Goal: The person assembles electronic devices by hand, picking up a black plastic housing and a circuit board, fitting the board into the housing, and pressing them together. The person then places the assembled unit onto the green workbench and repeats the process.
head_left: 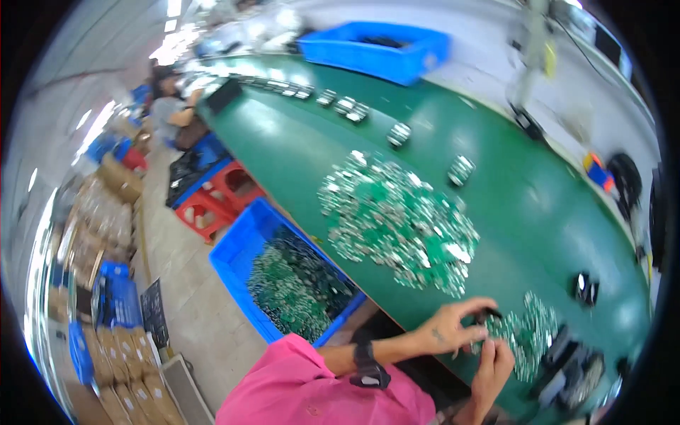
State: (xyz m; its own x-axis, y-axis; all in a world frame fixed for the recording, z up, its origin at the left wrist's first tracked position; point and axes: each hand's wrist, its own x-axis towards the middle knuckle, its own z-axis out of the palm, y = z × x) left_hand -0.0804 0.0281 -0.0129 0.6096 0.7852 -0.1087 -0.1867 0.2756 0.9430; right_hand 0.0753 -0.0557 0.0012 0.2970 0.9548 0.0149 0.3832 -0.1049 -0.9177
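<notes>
My left hand (443, 329) is over the near edge of the green table, with thumb and forefinger curled round a small black part (488, 313). Just nearer to me, my right hand (491, 367) has its fingertips pinched together close to the left thumb; whatever is between them is too small and blurred to name. Beside both hands, to the right, spreads a small heap of green circuit boards (533, 336). A much larger heap of small green and silvery boards (397, 219) covers the table farther off to the left.
On the table (552, 234), a row of small shiny pieces (346, 106) runs to the far left. A blue bin (354, 53) stands at the back. Black items (570, 372) lie at right. Below the table edge are a blue crate (234, 251) of boards, red stools (212, 205) and a seated person (170, 110).
</notes>
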